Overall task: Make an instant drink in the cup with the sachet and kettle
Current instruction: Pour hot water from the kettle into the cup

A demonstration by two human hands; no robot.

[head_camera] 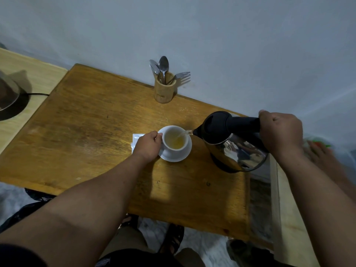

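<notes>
A white cup [178,150] stands on a white saucer [187,153] in the middle of the wooden table [86,132]. Yellowish liquid fills part of the cup. My left hand [147,146] grips the cup at its left side. My right hand [279,132] is closed around the black handle of a steel kettle [235,149], which is tilted left, its spout over the cup's right rim. A thin stream of water runs from the spout into the cup. A white sachet [137,137] lies flat on the table, partly hidden under my left hand.
A bamboo holder [164,89] with spoons and a fork stands at the table's back edge against the wall. A dark appliance with a cord [9,97] sits on a lighter surface to the left. Another light wooden surface [289,218] adjoins on the right.
</notes>
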